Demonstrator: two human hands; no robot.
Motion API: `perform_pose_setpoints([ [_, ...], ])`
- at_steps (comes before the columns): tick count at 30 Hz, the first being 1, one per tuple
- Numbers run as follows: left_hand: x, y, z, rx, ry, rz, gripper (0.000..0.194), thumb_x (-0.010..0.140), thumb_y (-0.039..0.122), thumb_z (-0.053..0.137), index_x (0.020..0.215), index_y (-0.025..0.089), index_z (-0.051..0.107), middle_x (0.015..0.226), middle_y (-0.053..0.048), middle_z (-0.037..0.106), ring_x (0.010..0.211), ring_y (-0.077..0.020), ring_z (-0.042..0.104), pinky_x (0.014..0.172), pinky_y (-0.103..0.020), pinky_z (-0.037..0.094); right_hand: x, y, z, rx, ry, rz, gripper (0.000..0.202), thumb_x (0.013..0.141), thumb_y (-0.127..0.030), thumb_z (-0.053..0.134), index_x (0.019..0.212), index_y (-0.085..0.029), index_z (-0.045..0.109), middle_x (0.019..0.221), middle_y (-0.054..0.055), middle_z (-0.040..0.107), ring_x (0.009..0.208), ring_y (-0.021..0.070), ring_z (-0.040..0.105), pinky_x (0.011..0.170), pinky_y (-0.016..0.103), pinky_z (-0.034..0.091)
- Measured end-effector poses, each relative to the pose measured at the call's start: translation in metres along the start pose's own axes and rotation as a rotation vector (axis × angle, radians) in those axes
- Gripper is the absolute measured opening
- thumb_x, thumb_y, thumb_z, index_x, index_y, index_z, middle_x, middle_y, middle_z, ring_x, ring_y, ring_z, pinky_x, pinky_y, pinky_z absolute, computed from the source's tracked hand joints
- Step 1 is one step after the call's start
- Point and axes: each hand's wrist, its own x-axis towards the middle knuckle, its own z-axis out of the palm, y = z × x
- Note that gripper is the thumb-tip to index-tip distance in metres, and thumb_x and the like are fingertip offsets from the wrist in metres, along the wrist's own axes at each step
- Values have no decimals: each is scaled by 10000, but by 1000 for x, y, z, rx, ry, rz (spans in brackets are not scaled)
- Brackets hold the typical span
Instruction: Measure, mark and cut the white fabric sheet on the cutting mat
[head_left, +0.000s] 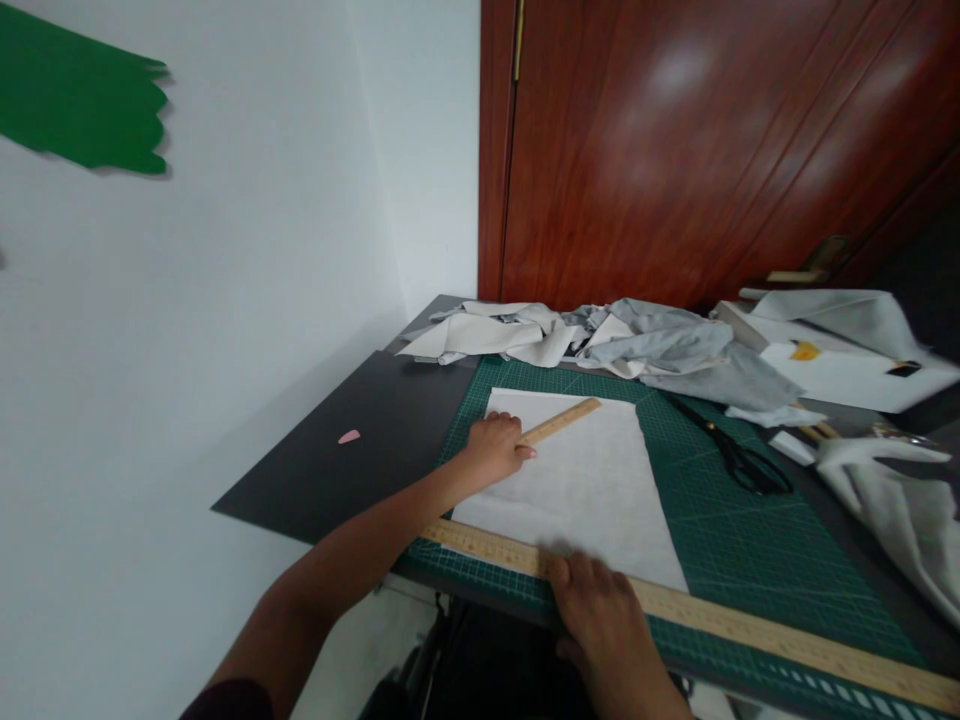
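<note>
Fingers of the left hand (pixel 495 448) curl around a short wooden ruler (pixel 561 421) at the white fabric's (pixel 585 485) far edge; the right hand (pixel 600 605) presses flat on the long ruler (pixel 720 620) along its near edge. Scissors (pixel 739 458) lie well right on the cutting mat (pixel 750 540).

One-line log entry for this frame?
left hand: on short ruler | right hand: pressing long ruler | white fabric: flat on cutting mat | scissors: untouched
</note>
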Motion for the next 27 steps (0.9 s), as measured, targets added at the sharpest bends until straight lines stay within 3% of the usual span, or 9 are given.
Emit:
perform_pose_setpoints([
  [4,4,-1,4,-43,-16,-29,333,928,508,684,951,175,686,1104,-134,717,1143,-309,645,956,-391,512,0,-1,3,-3,-14,13,480,635,-74,886,1027,-247,670,919,58,717,813,288,712,709,402,551],
  [10,11,-7,3,-111,-81,-95,352,873,556,730,956,216,699,1065,-60,735,1062,-264,679,869,-336,536,-1,-1,9,8,53,20,399,691,-97,853,1005,-256,665,891,56,706,787,282,699,696,407,536],
  [21,7,-4,2,-131,-71,-89,320,904,515,719,975,204,689,1096,-66,727,1128,-265,649,937,-342,510,0,-3,6,3,40,25,360,728,-53,820,1000,-244,680,901,59,713,790,280,706,700,417,553],
  [27,11,-5,4,-126,-80,-105,342,885,542,736,968,211,708,1072,-59,732,1063,-260,671,872,-332,524,0,-2,8,31,65,14,369,746,-61,820,1035,-248,686,901,59,717,790,282,709,688,419,554],
])
